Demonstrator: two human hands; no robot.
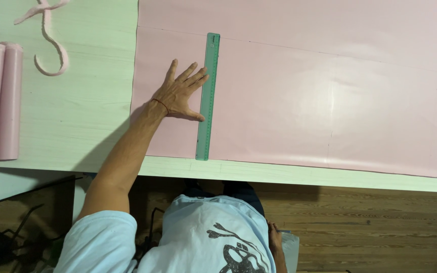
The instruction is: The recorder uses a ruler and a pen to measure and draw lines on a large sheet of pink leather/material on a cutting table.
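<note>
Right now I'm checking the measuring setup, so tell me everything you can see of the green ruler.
The green ruler is long, flat, translucent plastic with fine markings along its edges. It lies nearly straight across the pink sheet, its near end over the sheet's edge on the pale table. The left hand presses on it with fingertips and thumb.

I find no packages, labels, signs or screens anywhere on the counter (77, 111) in front of me.

My desk and my floor

I stand at a pale desk (77, 116) with faint wood lines. Under it I see a brown wooden floor (370, 227) made of long boards. The light is soft and even.
</note>
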